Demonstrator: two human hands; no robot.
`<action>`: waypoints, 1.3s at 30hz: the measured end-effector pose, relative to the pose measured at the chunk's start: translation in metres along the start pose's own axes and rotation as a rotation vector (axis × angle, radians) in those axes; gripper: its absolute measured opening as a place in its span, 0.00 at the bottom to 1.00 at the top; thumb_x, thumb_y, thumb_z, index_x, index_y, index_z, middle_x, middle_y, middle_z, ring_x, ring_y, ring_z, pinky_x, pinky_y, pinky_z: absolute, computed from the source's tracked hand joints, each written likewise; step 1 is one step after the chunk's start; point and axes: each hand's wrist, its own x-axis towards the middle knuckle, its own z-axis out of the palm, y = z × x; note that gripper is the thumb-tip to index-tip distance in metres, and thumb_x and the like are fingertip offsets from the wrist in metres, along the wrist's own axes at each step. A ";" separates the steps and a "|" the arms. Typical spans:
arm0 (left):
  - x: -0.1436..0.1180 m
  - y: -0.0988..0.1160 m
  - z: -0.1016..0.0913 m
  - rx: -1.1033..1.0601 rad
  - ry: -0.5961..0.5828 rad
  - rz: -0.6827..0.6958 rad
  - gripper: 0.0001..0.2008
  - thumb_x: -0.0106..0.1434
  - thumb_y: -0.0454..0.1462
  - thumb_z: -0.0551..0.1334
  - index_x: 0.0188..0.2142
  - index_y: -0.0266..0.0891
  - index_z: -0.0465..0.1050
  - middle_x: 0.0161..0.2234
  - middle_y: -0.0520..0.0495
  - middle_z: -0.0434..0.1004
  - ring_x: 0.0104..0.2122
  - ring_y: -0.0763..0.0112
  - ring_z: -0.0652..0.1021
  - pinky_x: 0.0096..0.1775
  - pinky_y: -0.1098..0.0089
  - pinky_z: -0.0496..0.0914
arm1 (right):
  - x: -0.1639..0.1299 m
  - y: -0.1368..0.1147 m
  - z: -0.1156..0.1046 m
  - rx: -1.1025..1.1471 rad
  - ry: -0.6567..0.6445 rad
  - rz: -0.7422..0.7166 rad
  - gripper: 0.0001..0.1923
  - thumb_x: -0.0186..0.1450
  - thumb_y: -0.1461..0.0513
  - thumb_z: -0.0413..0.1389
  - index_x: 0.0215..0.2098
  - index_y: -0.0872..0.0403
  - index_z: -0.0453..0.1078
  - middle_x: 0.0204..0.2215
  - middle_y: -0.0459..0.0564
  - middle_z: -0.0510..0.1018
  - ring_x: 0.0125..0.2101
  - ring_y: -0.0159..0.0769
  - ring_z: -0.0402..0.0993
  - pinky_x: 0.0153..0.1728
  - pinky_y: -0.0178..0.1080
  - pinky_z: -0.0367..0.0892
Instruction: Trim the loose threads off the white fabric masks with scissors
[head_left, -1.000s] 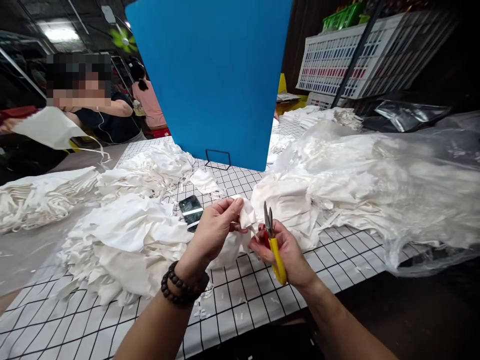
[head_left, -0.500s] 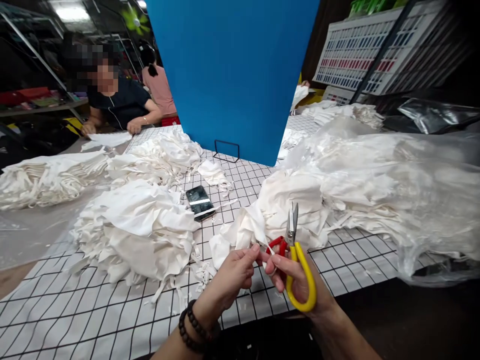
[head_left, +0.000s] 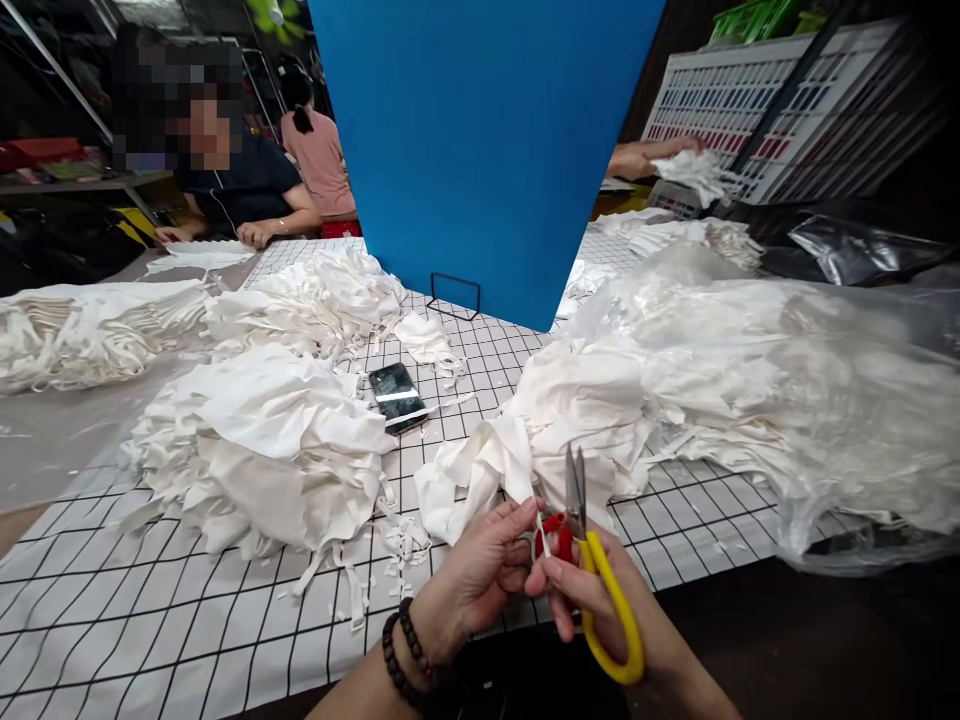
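Both hands have come lower and nearer to the table (head_left: 187, 620) edge since a second ago. The left hand (head_left: 484, 560) pinches a thin white strip (head_left: 541, 535) of the cloth (head_left: 480, 470); the right hand (head_left: 592, 600) grips the scissors (head_left: 592, 560), blades up and nearly together, just beside the strip, so trimming seems to go on.

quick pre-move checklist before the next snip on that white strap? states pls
1. Right hand grips the yellow snips: ok.
2. Left hand pinches the thin white strap by the blades: ok.
3. Blades point up and away from both hands: ok.
4. Strap seated between the blades: cannot tell, blades look nearly closed beside it.
5. White fabric piece lies on the grid table close above the hands: ok.
6. Phone lies apart from the hands: ok.
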 end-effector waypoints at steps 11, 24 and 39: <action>-0.048 0.006 0.004 0.040 0.125 0.149 0.15 0.59 0.44 0.68 0.36 0.33 0.72 0.26 0.52 0.70 0.17 0.86 0.53 0.19 0.79 0.54 | 0.054 -0.034 -0.011 -0.415 -0.210 -0.381 0.16 0.59 0.67 0.62 0.40 0.49 0.61 0.47 0.50 0.76 0.34 0.32 0.70 0.35 0.36 0.67; -0.061 0.025 -0.010 0.595 0.523 0.828 0.13 0.61 0.44 0.65 0.26 0.38 0.79 0.55 0.40 0.68 0.53 0.59 0.69 0.46 0.70 0.67 | 0.072 -0.013 0.041 -0.072 0.087 -0.471 0.19 0.56 0.64 0.66 0.37 0.48 0.60 0.31 0.41 0.71 0.30 0.30 0.68 0.29 0.31 0.65; -0.049 0.025 -0.018 0.761 0.291 0.755 0.11 0.67 0.39 0.59 0.29 0.38 0.75 0.28 0.49 0.70 0.25 0.72 0.73 0.32 0.71 0.66 | 0.017 -0.055 -0.009 -1.032 0.003 -0.224 0.17 0.52 0.58 0.65 0.35 0.49 0.63 0.27 0.43 0.72 0.26 0.35 0.66 0.27 0.37 0.62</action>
